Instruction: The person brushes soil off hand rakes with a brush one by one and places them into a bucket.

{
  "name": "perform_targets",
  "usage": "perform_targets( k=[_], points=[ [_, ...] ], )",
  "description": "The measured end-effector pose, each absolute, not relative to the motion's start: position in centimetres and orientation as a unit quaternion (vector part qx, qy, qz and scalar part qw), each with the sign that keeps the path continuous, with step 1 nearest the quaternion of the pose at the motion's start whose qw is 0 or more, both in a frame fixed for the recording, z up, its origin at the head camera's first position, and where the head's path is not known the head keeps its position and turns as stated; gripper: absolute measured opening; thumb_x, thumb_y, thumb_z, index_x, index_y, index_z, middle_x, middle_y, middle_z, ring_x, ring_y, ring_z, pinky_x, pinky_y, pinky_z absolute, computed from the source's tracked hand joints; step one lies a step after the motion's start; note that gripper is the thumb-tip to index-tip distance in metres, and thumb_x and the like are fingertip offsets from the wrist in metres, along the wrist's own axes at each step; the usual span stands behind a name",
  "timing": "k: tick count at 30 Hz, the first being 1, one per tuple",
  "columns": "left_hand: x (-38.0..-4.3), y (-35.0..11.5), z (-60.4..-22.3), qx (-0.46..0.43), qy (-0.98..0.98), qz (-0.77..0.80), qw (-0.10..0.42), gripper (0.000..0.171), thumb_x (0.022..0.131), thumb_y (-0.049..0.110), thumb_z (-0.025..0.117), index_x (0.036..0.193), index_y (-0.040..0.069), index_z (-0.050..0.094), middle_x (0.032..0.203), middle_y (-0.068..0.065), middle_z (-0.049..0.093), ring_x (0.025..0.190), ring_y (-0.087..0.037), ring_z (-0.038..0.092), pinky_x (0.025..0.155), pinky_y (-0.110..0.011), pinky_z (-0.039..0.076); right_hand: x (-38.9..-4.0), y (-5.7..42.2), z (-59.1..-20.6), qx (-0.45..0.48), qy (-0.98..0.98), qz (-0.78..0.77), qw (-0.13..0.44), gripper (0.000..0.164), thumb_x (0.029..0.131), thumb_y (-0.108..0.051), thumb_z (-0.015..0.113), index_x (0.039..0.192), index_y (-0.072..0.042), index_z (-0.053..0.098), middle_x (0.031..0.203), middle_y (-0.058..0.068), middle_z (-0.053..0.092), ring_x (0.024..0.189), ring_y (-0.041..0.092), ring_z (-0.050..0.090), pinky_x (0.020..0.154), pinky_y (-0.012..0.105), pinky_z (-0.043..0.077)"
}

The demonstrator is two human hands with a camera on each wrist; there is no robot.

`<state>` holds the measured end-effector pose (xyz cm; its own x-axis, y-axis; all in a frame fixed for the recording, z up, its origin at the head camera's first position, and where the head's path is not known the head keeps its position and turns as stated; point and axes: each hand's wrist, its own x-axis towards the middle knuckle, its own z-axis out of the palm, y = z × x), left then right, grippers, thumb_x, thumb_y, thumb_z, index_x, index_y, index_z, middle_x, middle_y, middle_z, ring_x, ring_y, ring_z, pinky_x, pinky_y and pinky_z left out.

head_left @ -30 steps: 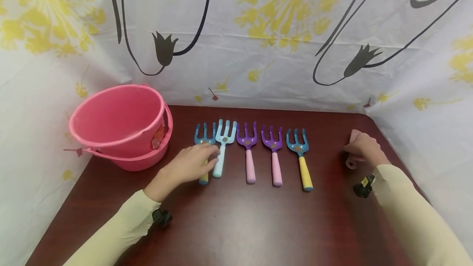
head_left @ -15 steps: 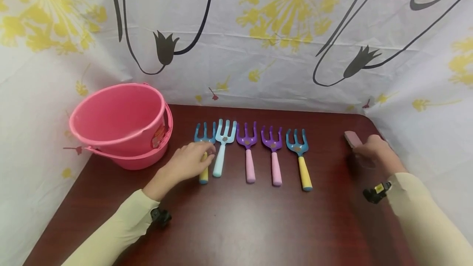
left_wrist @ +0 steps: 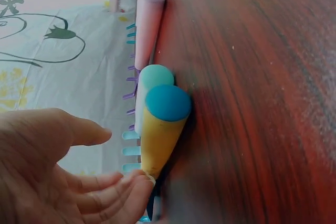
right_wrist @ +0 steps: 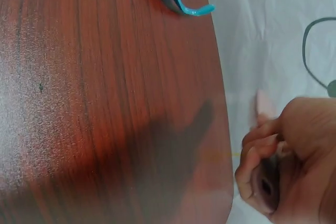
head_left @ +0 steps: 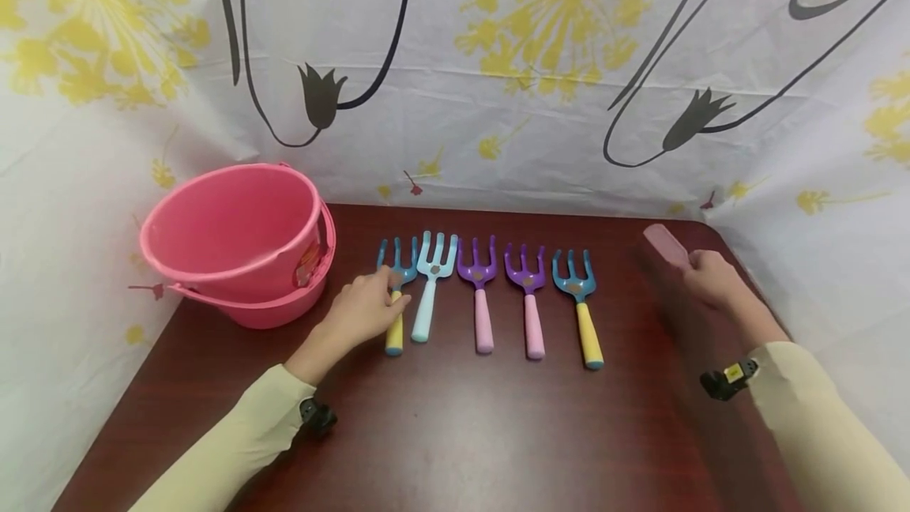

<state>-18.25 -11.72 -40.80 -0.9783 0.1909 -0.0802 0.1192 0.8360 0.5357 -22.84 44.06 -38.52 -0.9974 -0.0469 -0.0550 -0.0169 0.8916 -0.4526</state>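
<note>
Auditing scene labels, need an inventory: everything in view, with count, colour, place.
blue-yellow forks: 2, blue heads, yellow handles, both row ends
light-blue fork: 1, light blue, second from left
purple-pink forks: 2, purple heads, pink handles, third and fourth
pink tool: 1, pink, in right hand
bucket: 1, pink, table's far left
table: 1, red-brown, under forks
cloth: white, yellow and grey print, behind table
wrist cameras: 2, black, one per wrist
sleeves: 2, cream, forearms
left hand: 1, at leftmost fork
right hand: 1, right side

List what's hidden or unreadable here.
Floor of pink bucket: head view, behind near wall.
Print on bucket label: head view, too small.
Grip of pink tool: right wrist view, mostly inside right hand.
Head of leftmost fork: left wrist view, mostly behind left hand.
</note>
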Motion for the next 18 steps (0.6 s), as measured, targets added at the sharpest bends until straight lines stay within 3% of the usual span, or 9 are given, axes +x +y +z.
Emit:
perform_targets(
  k=[6,18],
  points=[
    [-18.3,-11.0,-41.2,0.026,0.965,0.246,0.089,0.059,0.093,0.046,0.072,0.122,-0.002,0.051,0.081,-0.009,0.056,0.065,-0.021,0.059,0.057,-0.031,0.050,-23.2,41.9,-37.9,-0.057,0.970,-0.227,-0.063,0.030,0.104,-0.017,0.048,0.080,0.001,0.049,0.065,0.004,0.045,0.057,0.022,0.043,0.052,0.038,0.036],
    [-18.3,-10.2,-41.7,-0.012,0.971,0.202,0.131,0.072,0.091,0.053,0.070,0.129,-0.005,0.048,0.085,-0.012,0.055,0.071,-0.024,0.059,0.059,-0.034,0.052,-23.0,38.1,-36.4,-0.079,0.965,-0.233,-0.086,0.038,0.106,-0.032,0.053,0.087,0.001,0.054,0.064,0.004,0.046,0.057,0.022,0.043,0.052,0.038,0.036]
  ],
)
